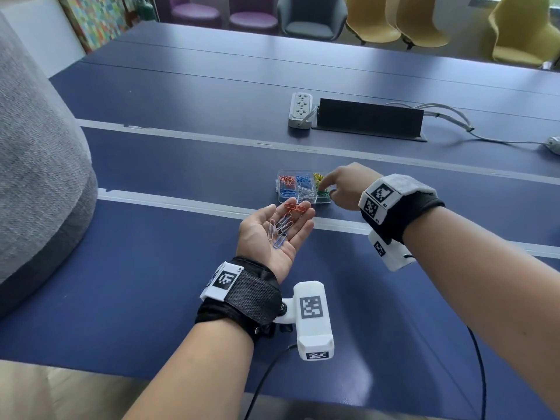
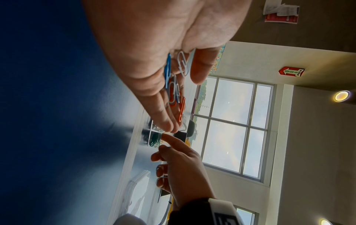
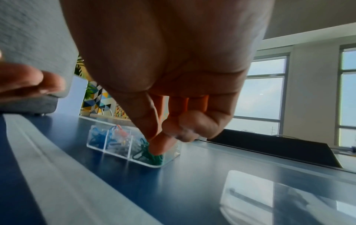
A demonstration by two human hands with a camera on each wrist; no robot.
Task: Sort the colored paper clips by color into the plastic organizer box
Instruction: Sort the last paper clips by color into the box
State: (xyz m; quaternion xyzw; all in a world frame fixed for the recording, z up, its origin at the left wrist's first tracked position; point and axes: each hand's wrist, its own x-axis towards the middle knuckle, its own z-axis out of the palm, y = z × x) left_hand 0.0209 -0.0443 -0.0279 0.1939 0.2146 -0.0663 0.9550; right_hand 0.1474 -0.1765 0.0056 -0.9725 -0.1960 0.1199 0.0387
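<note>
A clear plastic organizer box (image 1: 280, 189) sits mid-table, its compartments holding red, blue, yellow, white and green clips. My left hand (image 1: 274, 228) lies palm up just in front of it, fingers straight, carrying several loose paper clips (image 1: 281, 227): a red one (image 1: 295, 207) on the fingers, white and blue ones on the palm (image 2: 182, 64). My right hand (image 1: 327, 190) reaches down into the box's near right compartment. Its thumb and index tips (image 3: 159, 146) are buried among the green clips (image 3: 155, 158), other fingers curled. Whether a clip is pinched between them is hidden.
The blue table (image 1: 151, 268) has pale strips running across it. Behind the box lie a white power strip (image 1: 300, 110), a black raised cable flap (image 1: 366, 119) and cables (image 1: 439, 113). Grey upholstered furniture (image 1: 36, 162) borders the left. Chairs (image 1: 312, 16) stand along the far side.
</note>
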